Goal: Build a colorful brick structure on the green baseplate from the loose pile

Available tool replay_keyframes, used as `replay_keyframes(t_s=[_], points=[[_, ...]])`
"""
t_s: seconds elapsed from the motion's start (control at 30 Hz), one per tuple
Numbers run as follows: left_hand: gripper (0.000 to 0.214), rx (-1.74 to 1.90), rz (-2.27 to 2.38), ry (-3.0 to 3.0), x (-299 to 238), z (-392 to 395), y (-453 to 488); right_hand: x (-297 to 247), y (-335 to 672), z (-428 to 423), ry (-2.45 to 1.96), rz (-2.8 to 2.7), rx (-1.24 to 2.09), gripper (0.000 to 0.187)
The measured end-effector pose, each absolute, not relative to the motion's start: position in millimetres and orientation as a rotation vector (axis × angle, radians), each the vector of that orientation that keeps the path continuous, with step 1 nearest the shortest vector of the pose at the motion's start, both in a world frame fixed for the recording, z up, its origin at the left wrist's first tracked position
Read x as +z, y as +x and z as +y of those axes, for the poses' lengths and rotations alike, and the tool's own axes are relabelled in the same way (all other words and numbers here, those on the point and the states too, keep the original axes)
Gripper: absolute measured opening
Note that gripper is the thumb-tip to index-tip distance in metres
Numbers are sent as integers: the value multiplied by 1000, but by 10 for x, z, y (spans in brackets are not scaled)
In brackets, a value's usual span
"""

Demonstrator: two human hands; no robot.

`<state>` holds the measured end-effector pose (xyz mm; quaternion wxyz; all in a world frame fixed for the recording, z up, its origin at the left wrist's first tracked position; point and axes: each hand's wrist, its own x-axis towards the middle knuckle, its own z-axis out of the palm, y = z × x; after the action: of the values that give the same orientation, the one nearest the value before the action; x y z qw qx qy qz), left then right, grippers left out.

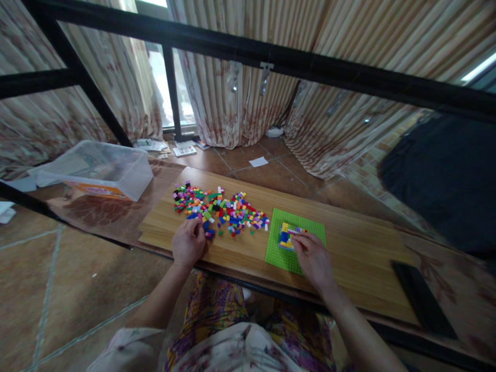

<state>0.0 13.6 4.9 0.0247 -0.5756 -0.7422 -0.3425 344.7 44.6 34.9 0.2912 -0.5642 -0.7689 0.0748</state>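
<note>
A bright green baseplate (273, 248) lies on the wooden board. On it stands a small build of toy bricks (285, 236) in yellow, blue, white and purple. My right hand (315, 261) reaches over the plate, its fingertips pinched together at the right side of the build; whatever is between them is hidden. To the left, a loose pile of small multicoloured toy bricks (232, 209) is spread out. My left hand (188, 243) rests at the pile's near left edge, fingers curled closed beside some blue bricks (210, 233). I cannot make out anything inside them.
A clear plastic bin (112, 165) with an orange label stands left of the wooden board (356, 248). A black flat object (422, 299) lies at the board's right end. Beyond runs a black metal rail (294, 57), with curtains behind. A dark cloth-covered shape (445, 175) is at right.
</note>
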Motion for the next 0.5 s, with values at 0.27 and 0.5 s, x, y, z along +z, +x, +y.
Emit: replay_keyframes(t_s=[0.27, 0.5], points=[[17, -1063, -2306, -1772, 50, 136, 3, 327, 3456, 521, -1485, -2022, 306, 30], [16, -1061, -2309, -1777, 63, 130, 9, 359, 3387, 559, -1474, -2086, 266, 26]])
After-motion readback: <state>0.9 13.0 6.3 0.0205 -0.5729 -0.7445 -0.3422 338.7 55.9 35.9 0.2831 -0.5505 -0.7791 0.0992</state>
